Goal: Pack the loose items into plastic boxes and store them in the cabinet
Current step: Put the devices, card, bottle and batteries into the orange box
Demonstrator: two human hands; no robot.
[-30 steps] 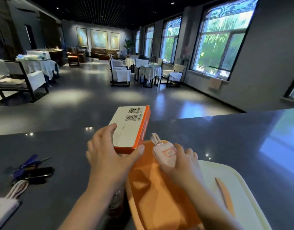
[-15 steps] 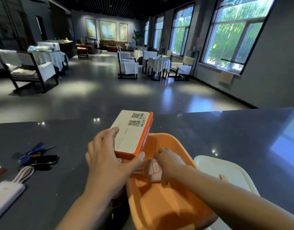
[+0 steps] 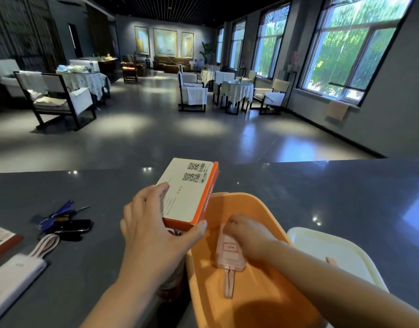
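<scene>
Two hands over dark counter: left hand grips carton, right hand holds charger.

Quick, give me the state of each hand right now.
Left hand: grips the orange-and-white carton.
Right hand: inside the orange box, on the pink power bank; grip cannot be told.

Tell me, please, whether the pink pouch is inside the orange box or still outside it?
Inside. The pink pouch lies flat on the floor of the orange box, within its walls, with the right hand resting on it.
</scene>
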